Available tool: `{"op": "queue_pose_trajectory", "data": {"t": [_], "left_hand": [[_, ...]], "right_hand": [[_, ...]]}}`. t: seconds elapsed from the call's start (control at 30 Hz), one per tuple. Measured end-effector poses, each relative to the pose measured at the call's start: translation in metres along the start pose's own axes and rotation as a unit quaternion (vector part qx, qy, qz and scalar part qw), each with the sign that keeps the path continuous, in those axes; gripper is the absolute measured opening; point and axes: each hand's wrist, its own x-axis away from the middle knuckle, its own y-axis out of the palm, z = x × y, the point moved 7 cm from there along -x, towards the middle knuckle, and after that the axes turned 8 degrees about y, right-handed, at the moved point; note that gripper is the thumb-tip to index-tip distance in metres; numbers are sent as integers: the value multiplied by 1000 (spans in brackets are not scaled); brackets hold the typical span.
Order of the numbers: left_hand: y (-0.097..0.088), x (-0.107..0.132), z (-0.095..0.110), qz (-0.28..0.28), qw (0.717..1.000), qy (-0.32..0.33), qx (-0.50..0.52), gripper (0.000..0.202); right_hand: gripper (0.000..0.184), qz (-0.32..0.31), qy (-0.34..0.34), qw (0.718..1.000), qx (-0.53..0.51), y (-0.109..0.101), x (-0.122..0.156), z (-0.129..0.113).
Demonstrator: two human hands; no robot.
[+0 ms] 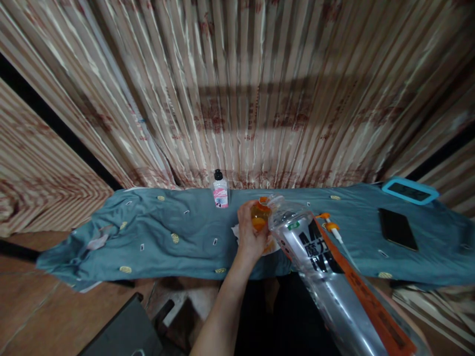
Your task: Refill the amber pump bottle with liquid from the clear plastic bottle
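Note:
My left hand (251, 232) is wrapped round a small clear bottle of orange liquid (260, 217), holding it upright over the teal cloth (166, 237). A large silver refill pouch with black lettering and an orange strip (319, 257) is tilted down from the lower right, its clear spout touching the small bottle's mouth. My right hand is hidden behind the pouch at the lower right. An orange and white pump head (332, 228) lies on the cloth just right of the pouch. White paper (235, 231) lies under the bottle.
A small bottle with a black cap and pink label (220, 190) stands at the back by the striped curtain (237, 99). A black phone (397, 228) and a blue-framed device (409, 191) lie at the right. A dark object (122, 331) sits on the floor below.

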Motion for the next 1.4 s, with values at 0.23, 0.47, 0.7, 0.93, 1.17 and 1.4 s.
{"op": "queue_pose_trajectory", "data": {"t": [0.23, 0.47, 0.7, 0.93, 1.17, 1.4], "left_hand": [[1, -1, 1, 4, 1000, -2, 0, 46], [1, -1, 0, 8, 1000, -7, 7, 48], [1, -1, 1, 6, 1000, -2, 1, 47], [1, -2, 2, 6, 1000, -7, 12, 46], [2, -2, -1, 6, 999, -11, 34, 44], [1, 0, -3, 10, 999, -14, 35, 47]], "right_hand": [[43, -25, 9, 1000, 2, -13, -18, 13], [33, -17, 3, 1000, 3, -20, -19, 32], [39, -23, -27, 999, -10, -19, -23, 32], [76, 39, -132, 990, -35, -39, -24, 37], [68, 83, -180, 979, -54, -27, -18, 17], [24, -1, -71, 997, -2, 1, -10, -11]]}}
